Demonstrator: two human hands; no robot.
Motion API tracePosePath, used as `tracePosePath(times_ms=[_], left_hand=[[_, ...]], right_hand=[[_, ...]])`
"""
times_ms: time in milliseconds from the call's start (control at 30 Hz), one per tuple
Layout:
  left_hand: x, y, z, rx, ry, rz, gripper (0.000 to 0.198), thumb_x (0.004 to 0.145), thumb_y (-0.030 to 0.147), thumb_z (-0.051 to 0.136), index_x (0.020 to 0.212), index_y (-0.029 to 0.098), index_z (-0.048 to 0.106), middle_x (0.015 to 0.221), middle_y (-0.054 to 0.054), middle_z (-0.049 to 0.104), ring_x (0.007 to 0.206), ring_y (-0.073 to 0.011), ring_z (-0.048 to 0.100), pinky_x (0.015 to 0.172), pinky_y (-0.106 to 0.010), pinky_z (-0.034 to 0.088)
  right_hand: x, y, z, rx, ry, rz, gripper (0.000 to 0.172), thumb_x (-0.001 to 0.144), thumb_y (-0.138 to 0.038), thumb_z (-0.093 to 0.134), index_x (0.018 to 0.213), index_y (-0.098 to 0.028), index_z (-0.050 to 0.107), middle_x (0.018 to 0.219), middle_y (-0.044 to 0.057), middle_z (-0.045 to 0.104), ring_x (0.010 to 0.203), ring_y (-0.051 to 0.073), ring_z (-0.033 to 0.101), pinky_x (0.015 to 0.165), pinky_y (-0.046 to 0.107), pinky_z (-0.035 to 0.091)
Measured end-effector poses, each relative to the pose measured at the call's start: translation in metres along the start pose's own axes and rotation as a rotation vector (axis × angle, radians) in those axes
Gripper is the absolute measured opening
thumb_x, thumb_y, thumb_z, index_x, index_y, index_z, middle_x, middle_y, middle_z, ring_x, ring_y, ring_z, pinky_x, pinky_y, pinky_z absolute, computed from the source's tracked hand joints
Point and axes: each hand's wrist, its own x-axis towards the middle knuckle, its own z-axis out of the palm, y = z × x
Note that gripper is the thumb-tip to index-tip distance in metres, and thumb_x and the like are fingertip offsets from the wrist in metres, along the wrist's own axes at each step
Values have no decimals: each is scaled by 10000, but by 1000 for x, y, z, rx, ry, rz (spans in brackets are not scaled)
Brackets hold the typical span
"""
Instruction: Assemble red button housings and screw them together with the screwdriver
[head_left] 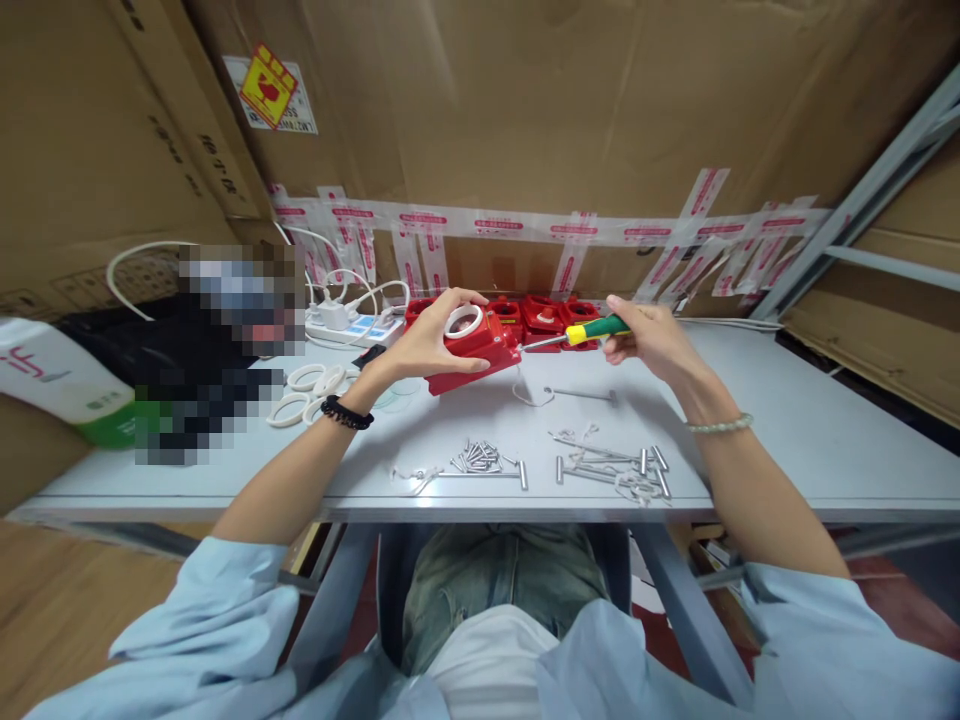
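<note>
My left hand grips a red box-like housing with a white ring on its upper face, holding it tilted over the table. In my right hand is a screwdriver with a green and yellow handle. Its metal shaft points left, and the tip meets the right end of the housing, where a small screw seems to sit. A white cord hangs from that end towards a thin metal T-shaped rod on the table. Several more red housings stand behind.
A pile of screws and several T-shaped rods with cords lie near the front edge. White rings are at left, before a power strip with cables. A white-green bottle stands far left; a large cardboard box backs the table.
</note>
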Motion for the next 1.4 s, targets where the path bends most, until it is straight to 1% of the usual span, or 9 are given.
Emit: tracePosePath(times_ms=[100, 267, 467, 667, 867, 967, 1100, 1200, 1400], left_hand=[[1, -1, 2, 3, -16, -3, 676, 677, 404, 772, 1249, 207, 471, 1357, -99, 516, 1272, -286, 502, 1106, -473, 396], [1, -1, 3, -16, -14, 2, 674, 675, 417, 775, 1241, 214, 471, 1353, -93, 522, 1264, -283, 508, 1107, -475, 398], [0, 5, 1, -27, -33, 10, 671, 672, 419, 769, 1240, 227, 467, 1369, -82, 511, 1269, -290, 507, 1108, -471, 396], [0, 0, 10, 30, -118, 18, 624, 707, 424, 759, 1244, 252, 490, 1296, -68, 520, 1235, -298, 500, 1091, -514, 394], [-3, -7, 29, 59, -273, 2, 550, 737, 398, 739, 1217, 261, 508, 1173, -73, 516, 1184, -314, 490, 1051, -557, 407], [-4, -7, 33, 103, -311, 5, 517, 749, 377, 717, 1207, 255, 512, 1133, -73, 509, 1139, -301, 505, 1033, -542, 422], [-3, -3, 33, 229, -350, -22, 547, 748, 397, 693, 1236, 237, 503, 1148, -93, 505, 1060, -295, 531, 957, -528, 459], [0, 4, 34, 405, -352, 15, 501, 747, 429, 686, 1176, 210, 546, 1215, -127, 513, 1121, -336, 498, 972, -568, 415], [10, 16, 43, 488, -483, 153, 289, 854, 378, 597, 1106, 251, 661, 1192, -83, 576, 1016, -272, 530, 910, -434, 419]], right_hand=[[1, 3, -2, -120, 20, 24, 391, 888, -453, 547, 628, -162, 547, 417, 33, 536, 338, 101, 462, 341, 219, 402], [5, 3, -1, 198, -99, -2, 59, 768, -224, 564, 782, -205, 510, 530, -29, 566, 435, 124, 543, 408, 252, 503], [3, 5, 0, 11, -22, -37, 272, 859, -385, 582, 682, -193, 504, 366, -40, 450, 301, 94, 404, 296, 212, 387], [2, 1, -5, 91, -159, 64, 81, 799, -227, 545, 766, -169, 591, 564, 29, 655, 471, 140, 621, 481, 272, 575], [6, 9, -6, -90, -254, 223, 189, 824, -299, 635, 755, -126, 664, 593, 96, 687, 512, 162, 643, 503, 275, 581], [12, 19, -8, -116, -350, 217, 187, 812, -314, 668, 726, -148, 669, 705, 74, 696, 613, 138, 627, 584, 273, 587], [20, 29, -13, -130, -451, 175, 161, 741, -286, 747, 692, -157, 664, 695, -8, 601, 594, 71, 507, 552, 197, 485], [23, 34, -16, -141, -501, 136, 234, 701, -346, 791, 768, -150, 683, 752, -7, 609, 638, 69, 515, 562, 193, 425], [23, 41, -12, -367, -432, 68, 385, 779, -501, 703, 677, -137, 631, 586, -27, 556, 493, 50, 418, 493, 215, 310]])
